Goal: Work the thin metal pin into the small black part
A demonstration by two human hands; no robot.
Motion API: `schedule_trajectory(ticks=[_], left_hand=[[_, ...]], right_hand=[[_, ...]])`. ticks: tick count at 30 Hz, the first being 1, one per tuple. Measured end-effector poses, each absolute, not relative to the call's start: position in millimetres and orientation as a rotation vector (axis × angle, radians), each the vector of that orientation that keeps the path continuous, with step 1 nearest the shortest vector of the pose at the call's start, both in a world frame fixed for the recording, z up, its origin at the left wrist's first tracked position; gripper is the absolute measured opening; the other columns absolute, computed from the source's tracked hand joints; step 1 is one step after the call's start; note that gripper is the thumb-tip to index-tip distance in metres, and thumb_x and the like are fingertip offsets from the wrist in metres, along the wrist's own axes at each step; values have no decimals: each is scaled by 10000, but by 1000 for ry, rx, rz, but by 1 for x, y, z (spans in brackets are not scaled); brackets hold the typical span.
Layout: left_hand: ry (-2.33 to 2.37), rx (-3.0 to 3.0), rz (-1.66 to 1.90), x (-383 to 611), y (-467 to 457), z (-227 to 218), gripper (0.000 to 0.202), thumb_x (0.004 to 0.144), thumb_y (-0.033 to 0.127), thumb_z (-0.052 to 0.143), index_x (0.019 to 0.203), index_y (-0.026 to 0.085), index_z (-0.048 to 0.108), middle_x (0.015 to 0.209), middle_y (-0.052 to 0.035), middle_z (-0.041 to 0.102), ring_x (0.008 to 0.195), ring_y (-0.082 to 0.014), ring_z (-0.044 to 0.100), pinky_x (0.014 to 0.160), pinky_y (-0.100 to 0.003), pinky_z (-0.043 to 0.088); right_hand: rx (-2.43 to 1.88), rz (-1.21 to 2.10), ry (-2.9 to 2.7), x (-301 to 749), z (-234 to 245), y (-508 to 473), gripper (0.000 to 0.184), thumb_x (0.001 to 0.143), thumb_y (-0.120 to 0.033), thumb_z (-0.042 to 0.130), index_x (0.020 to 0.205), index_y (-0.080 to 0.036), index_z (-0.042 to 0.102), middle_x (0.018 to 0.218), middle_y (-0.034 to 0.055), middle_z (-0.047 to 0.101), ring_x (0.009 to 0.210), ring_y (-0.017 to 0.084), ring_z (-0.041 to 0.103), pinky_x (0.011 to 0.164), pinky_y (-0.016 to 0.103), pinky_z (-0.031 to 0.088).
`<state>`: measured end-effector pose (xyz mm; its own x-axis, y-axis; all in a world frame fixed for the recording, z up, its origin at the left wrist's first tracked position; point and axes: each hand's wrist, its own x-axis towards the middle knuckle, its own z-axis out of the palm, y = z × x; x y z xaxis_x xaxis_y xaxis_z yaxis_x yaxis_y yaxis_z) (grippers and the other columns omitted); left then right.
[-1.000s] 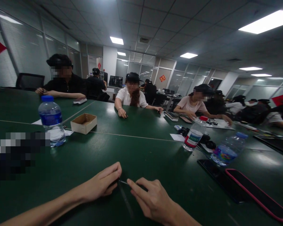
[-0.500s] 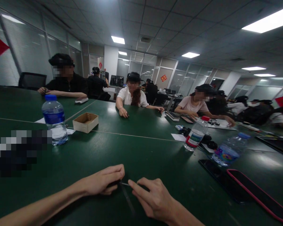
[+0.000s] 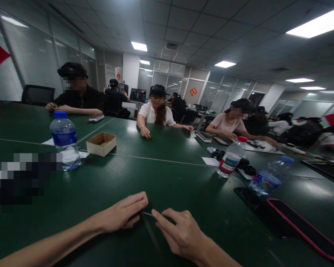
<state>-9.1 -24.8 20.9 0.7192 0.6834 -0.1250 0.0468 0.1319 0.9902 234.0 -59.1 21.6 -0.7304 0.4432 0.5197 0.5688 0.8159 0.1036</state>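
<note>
A thin pale rod [image 3: 148, 214], too small to name more closely, bridges the short gap between my two hands, low over the green table. My left hand [image 3: 129, 212] is closed at the rod's left end, and its curled fingers hide what else lies in it. Between thumb and fingers, my right hand [image 3: 182, 230] pinches the right end of the rod. A faint pale streak, perhaps a reflection, runs along the tabletop below the gap.
On the green table [image 3: 156, 178] stand a blue-capped bottle [image 3: 64, 139], an open cardboard box [image 3: 101, 144], a red-capped bottle [image 3: 232, 157] and a tilted-looking bottle [image 3: 272, 176]. A black phone [image 3: 263, 211] and a pink-edged phone [image 3: 303, 226] lie right. Several people sit beyond.
Both hands keep almost the same pose, with the rod still between them. The view has shifted very slightly.
</note>
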Motion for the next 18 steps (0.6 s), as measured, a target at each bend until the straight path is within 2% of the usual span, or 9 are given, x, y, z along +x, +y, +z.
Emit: schedule_trajectory(ticks=[12,18], left_hand=[[563,1376,366,-12,-20,32,367,893,565,490,836,210,416,588,76,288,426,-64,244,383,-199,147],[542,1366,402,-11,-15,24,311,900,490,505,817,197,443,591,70,308,422,-62,245,376,-201,166]], right_hand=[[-638,-347,-2504,235,23,-56,339,944,-183,500,1269,-156,589,847,59,683,600,114,608,449,221,412],[-601,-285,-2525,236,26,-52,325,939,-195,513,1250,-163,603,838,54,689,586,104,608,462,215,414]])
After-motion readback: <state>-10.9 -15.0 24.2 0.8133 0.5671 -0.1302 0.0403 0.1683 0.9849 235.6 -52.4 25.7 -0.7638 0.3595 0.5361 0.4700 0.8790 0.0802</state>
